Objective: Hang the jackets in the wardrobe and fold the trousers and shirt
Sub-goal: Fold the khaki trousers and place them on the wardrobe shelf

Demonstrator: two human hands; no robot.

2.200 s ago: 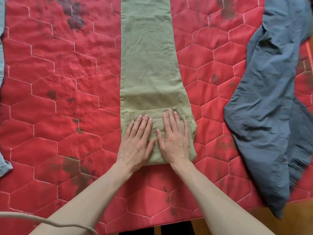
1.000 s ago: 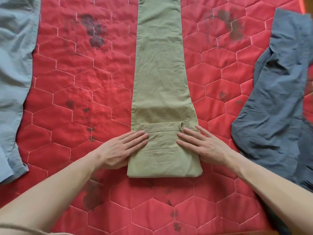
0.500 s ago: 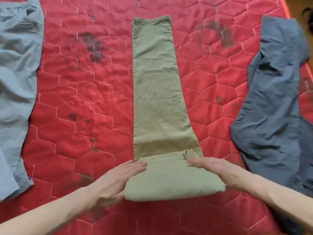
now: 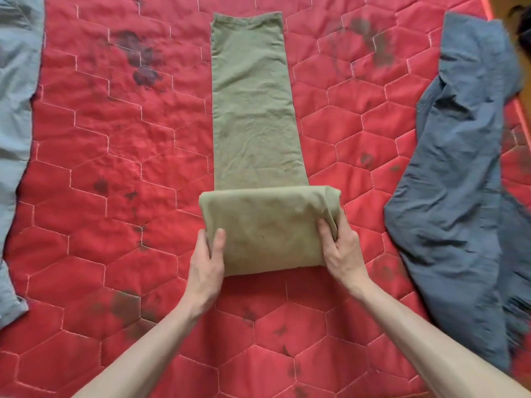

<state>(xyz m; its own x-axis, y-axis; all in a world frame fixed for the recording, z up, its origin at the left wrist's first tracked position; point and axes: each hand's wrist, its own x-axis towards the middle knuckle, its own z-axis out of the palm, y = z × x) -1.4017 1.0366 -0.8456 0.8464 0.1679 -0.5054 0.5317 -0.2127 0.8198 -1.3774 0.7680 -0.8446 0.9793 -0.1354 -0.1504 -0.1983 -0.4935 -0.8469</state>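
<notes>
Olive green trousers [image 4: 253, 110] lie lengthwise down the middle of a red quilted bedspread [image 4: 115, 168], legs stacked and pointing away from me. Their near end is folded into a thick wad [image 4: 267, 225] that lies over the legs. My left hand [image 4: 208, 262] grips the wad's left edge, thumb on top. My right hand [image 4: 340, 251] grips its right edge, thumb on top and fingers curled under the cloth.
A dark blue-grey garment [image 4: 459, 182] lies crumpled along the right side of the bedspread. A light blue garment [image 4: 14, 124] runs down the left edge. A strip of wooden floor [image 4: 525, 90] shows past the bedspread's right border.
Both hands went from pressing flat on the folded waist end to gripping its sides. The wad has been turned over away from me onto the legs, so it is thicker.
</notes>
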